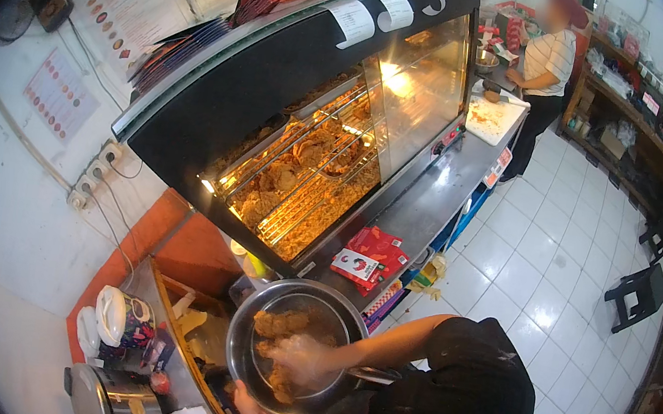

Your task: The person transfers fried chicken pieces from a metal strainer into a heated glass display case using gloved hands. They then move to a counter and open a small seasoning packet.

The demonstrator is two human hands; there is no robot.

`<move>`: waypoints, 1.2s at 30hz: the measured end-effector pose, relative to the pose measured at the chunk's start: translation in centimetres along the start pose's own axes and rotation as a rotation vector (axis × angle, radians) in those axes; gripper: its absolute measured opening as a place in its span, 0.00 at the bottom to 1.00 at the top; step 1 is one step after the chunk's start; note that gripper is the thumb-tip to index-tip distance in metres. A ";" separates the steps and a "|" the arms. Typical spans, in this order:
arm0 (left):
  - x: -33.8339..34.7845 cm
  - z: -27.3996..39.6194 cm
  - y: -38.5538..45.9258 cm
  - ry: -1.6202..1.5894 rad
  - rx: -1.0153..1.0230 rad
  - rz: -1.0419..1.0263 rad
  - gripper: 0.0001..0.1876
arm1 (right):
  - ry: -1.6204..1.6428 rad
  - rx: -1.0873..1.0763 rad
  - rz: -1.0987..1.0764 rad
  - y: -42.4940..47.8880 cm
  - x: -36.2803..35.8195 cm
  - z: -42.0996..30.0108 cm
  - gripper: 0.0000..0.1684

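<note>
A wide stainless steel bowl (241, 352) is in front of me with several pieces of breaded fried chicken (280, 324) in it. My left hand (247, 406) grips the bowl's near left rim. Inside the bowl, my right hand (302, 355) is among the chicken pieces; it is blurred, so I cannot tell whether its fingers hold one. A metal handle (373, 374) juts out at the bowl's right side, beneath my forearm. Just beyond the bowl stands a lit heated display cabinet (207, 147), its open side showing fried chicken (314, 149) on wire racks and crumbs below.
Red paper packets (370, 256) lie on the steel counter (417, 202) beside the cabinet. Farther along are a white cutting board (490, 120) and another person (549, 60). A rice cooker (115, 398) stands at lower left. Black stools (637, 297) are on the tiled floor (506, 261).
</note>
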State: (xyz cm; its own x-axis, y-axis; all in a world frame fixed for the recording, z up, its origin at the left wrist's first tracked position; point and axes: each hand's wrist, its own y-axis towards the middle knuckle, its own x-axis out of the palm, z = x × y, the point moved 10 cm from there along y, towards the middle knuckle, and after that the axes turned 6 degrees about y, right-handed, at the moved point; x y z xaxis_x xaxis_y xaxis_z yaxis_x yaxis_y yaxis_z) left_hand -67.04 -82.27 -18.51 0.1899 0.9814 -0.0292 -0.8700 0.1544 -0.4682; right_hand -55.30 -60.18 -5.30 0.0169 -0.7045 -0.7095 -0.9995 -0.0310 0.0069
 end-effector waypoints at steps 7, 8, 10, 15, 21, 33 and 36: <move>0.3 0.1 0.2 -0.019 0.021 -0.022 0.20 | -0.260 0.111 -0.441 2.3 1.4 0.0 0.22; 0.8 0.2 0.3 -0.040 0.030 -0.054 0.20 | -0.253 0.090 -0.405 2.2 1.4 0.3 0.23; 0.2 -0.4 0.1 -0.048 0.022 -0.055 0.20 | -0.233 0.034 -0.357 1.0 -0.3 -0.5 0.24; -1.3 -2.0 2.4 -0.085 0.058 -0.102 0.20 | 0.166 0.248 -0.297 1.3 -1.8 2.6 0.32; -0.2 -1.7 2.2 -0.092 0.038 -0.059 0.20 | 1.581 0.319 -0.048 0.9 -7.0 9.2 0.24; 0.4 0.1 0.1 -0.016 0.004 -0.023 0.18 | 0.050 0.232 0.809 -3.4 -38.6 24.6 0.29; -2.6 -1.6 1.0 -0.045 0.035 0.039 0.23 | -0.235 0.521 1.041 -2.9 -42.2 22.5 0.23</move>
State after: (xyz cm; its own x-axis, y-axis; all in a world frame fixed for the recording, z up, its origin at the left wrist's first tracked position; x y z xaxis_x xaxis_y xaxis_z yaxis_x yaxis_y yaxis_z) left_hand -67.68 -84.86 -20.37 0.1352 0.9908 -0.0068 -0.8919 0.1187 -0.4364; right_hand -53.73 -14.45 8.76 -0.7611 -0.0706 -0.6447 -0.4209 0.8101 0.4081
